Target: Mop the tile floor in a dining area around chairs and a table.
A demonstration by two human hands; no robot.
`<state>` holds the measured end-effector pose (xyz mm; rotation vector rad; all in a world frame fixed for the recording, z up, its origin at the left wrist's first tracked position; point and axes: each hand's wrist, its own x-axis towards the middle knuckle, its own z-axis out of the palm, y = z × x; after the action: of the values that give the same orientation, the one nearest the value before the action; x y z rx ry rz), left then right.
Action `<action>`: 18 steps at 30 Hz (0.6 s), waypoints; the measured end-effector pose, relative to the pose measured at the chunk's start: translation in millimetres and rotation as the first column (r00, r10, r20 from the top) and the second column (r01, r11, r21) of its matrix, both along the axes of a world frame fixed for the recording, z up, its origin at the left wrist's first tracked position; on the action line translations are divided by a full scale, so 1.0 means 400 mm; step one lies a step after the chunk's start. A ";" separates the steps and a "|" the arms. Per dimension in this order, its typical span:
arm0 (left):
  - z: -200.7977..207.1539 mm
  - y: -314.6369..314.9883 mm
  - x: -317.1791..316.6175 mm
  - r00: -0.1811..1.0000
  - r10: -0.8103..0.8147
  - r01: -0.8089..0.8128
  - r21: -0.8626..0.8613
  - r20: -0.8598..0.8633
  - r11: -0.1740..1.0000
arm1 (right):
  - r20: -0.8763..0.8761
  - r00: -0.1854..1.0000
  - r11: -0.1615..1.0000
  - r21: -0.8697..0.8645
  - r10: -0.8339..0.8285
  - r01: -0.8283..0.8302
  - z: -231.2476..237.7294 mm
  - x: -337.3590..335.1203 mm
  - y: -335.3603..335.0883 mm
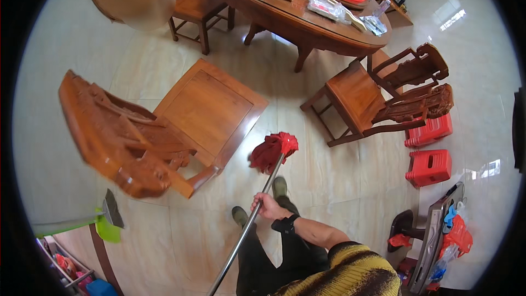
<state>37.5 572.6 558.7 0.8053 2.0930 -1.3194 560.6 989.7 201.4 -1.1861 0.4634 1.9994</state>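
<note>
My right hand [267, 207] is closed around the metal pole [241, 238] of a mop, with a black band on its wrist. The mop's dark red cloth head [268, 154] rests on the tiled floor ahead of my shoes, between two wooden chairs. From the head, the pole slants down toward me and leaves the picture at the lower edge, so its upper end is hidden. My left hand does not show.
A carved wooden chair [200, 112] stands close on the left, others [356, 96] on the right and at the back. Beyond is an oval table [307, 22] holding a tissue box and packages. Red stools [430, 167] are at right, a green dustpan [108, 227] lower left.
</note>
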 end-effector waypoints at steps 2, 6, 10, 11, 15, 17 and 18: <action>0.001 0.083 0.107 0.994 0.080 -0.082 0.021 0.077 0.996 | 0.049 0.996 0.994 0.077 0.070 -0.073 -0.013 0.054 0.081; -0.062 0.161 0.235 0.972 0.094 -0.091 -0.026 0.213 0.996 | 0.165 0.980 0.985 0.112 0.110 -0.129 -0.045 0.188 0.255; -0.135 0.335 0.420 0.957 0.063 -0.062 -0.011 0.282 0.998 | 0.248 0.967 0.973 0.202 0.062 -0.114 -0.056 0.362 0.463; -0.186 0.331 0.435 0.944 0.029 -0.048 0.048 0.327 0.998 | 0.298 0.953 0.959 0.252 0.049 -0.128 -0.061 0.410 0.519; -0.421 0.425 0.564 0.873 -0.151 0.058 0.209 0.463 0.976 | 0.532 0.843 0.934 0.334 -0.073 -0.129 -0.090 0.629 0.735; -0.532 0.593 0.658 0.825 -0.167 -0.052 0.367 0.539 0.929 | 0.647 0.750 0.920 0.363 -0.137 -0.145 -0.079 0.761 0.843; -0.615 0.615 0.692 0.814 -0.186 -0.148 0.506 0.550 0.850 | 0.701 0.694 0.910 0.380 -0.166 -0.166 -0.076 0.818 0.891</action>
<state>314.4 818.5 312.8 1.2748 1.9209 -0.3689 888.0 1346.1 170.9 -1.5462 -0.3633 1.3430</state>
